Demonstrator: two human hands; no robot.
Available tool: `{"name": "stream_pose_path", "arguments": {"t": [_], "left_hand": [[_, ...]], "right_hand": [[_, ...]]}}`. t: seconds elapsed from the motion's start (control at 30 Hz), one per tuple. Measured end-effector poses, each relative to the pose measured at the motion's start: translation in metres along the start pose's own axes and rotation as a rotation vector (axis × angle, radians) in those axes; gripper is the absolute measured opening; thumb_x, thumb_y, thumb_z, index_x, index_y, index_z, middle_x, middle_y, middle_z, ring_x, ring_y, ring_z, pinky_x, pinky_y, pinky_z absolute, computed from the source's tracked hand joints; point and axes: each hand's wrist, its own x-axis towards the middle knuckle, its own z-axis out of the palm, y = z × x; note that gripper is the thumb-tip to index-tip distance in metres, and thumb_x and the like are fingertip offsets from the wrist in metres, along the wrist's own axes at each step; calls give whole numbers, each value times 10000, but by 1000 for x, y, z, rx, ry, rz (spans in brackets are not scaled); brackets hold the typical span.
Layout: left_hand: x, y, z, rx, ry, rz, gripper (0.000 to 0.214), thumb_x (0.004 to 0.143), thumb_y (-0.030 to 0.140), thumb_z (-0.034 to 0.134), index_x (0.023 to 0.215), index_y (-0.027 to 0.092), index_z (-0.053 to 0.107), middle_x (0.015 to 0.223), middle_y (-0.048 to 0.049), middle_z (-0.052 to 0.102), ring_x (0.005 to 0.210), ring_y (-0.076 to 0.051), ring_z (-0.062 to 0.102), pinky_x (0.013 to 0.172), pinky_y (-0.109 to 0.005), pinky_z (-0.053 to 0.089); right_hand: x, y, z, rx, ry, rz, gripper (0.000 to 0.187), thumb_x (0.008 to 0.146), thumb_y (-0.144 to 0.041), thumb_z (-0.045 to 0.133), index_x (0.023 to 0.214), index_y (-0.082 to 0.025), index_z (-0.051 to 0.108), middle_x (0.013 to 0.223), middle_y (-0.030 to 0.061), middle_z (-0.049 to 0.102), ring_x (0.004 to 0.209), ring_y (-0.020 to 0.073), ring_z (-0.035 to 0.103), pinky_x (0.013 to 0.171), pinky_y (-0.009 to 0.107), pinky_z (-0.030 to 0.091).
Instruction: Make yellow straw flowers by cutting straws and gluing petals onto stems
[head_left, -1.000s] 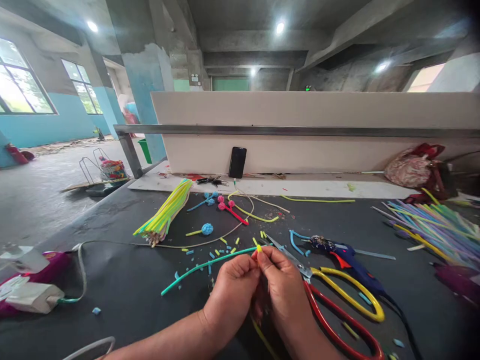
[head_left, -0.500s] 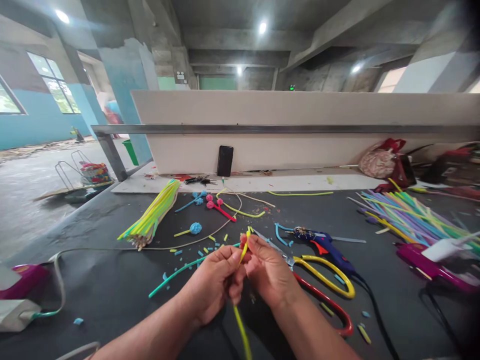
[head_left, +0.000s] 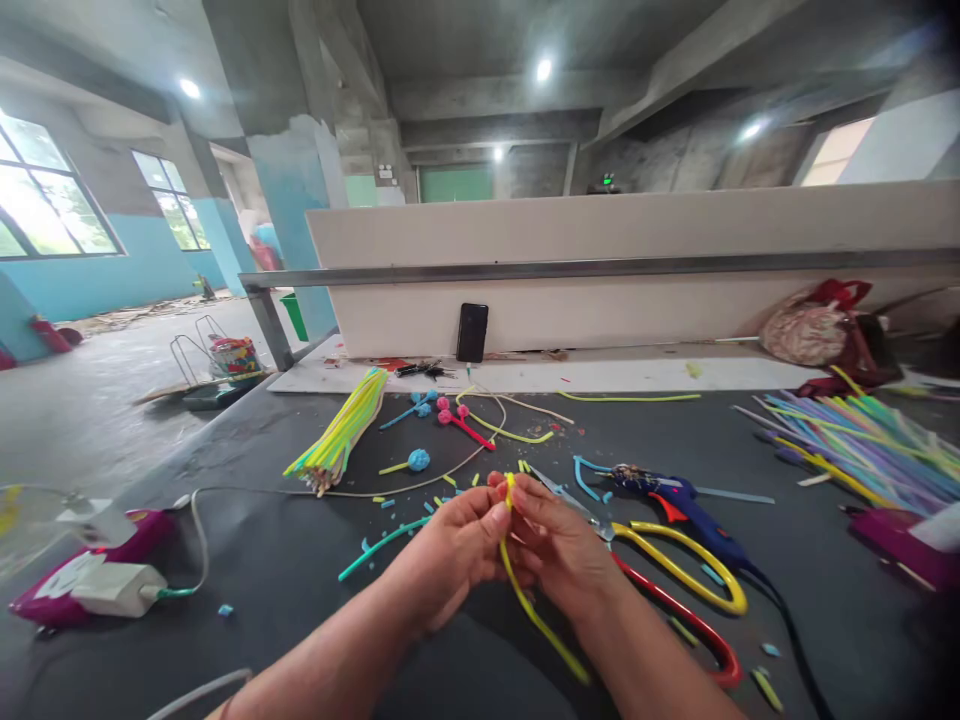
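Note:
A yellow pipe cleaner [head_left: 534,612] is pinched at its upper end between my left hand [head_left: 466,545] and my right hand [head_left: 564,540], which meet over the dark tabletop. Its long tail hangs down between my wrists. The pinched end is partly hidden by my fingertips. Just right of my right hand lie scissors [head_left: 679,560] with one yellow and one red handle. A teal pipe cleaner [head_left: 382,548] lies left of my left hand. Farther off are a blue pompom on a yellow-green stem [head_left: 418,460] and a red stem with pink pompoms [head_left: 469,430].
A blue glue gun [head_left: 686,505] lies to the right, its cord running to the front edge. Bundles of yellow-green pipe cleaners [head_left: 341,425] and mixed-colour ones [head_left: 855,440] flank the work area. A phone [head_left: 472,332] leans on the back panel. White chargers [head_left: 120,588] sit at left.
The view has turned left. The yellow pipe cleaner's tail has swung from below my left hand to the right, toward my right wrist. Both hands keep pinching its upper end.

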Motion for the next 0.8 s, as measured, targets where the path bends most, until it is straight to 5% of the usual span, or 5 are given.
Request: {"name": "stream_pose_path", "arguments": {"t": [0.2,0.4,0.57,0.7,0.8], "left_hand": [[-1,11,1,40,201,-45,244,733,326,658,709,114,539,547,27,524,352,20,247,361,-132,146],[13,9,6,37,79,-120,260,688,287,699,638,112,514,503,29,493,338,17,217,353,-149,78],[22,20,-8,-77,56,-55,250,671,237,717,686,116,499,571,32,496,373,29,205,361,-119,108],[20,28,-30,-171,128,18,215,693,189,697,730,123,495,603,48,483,386,35,226,365,-95,152],[17,28,-39,-224,158,30,201,705,164,682,723,124,486,613,48,475,387,34,244,359,-94,160]], "right_hand": [[2,5,-2,-81,-107,-102,165,584,-132,786,680,-159,654,865,4,660,771,140,591,634,247,477],[11,1,-9,-312,59,-338,261,882,-281,518,1113,-162,547,1108,73,583,903,190,599,754,388,507],[-1,-64,-17,-702,231,-509,283,878,-289,522,1141,-184,540,1160,72,564,957,209,584,797,404,492],[-14,-132,-65,-1083,546,-458,291,864,-255,546,1140,-164,534,1172,80,550,986,221,569,813,431,479],[-19,-156,-109,-1313,765,-283,281,870,-266,537,1134,-171,541,1171,80,553,976,215,573,809,423,482]]}}
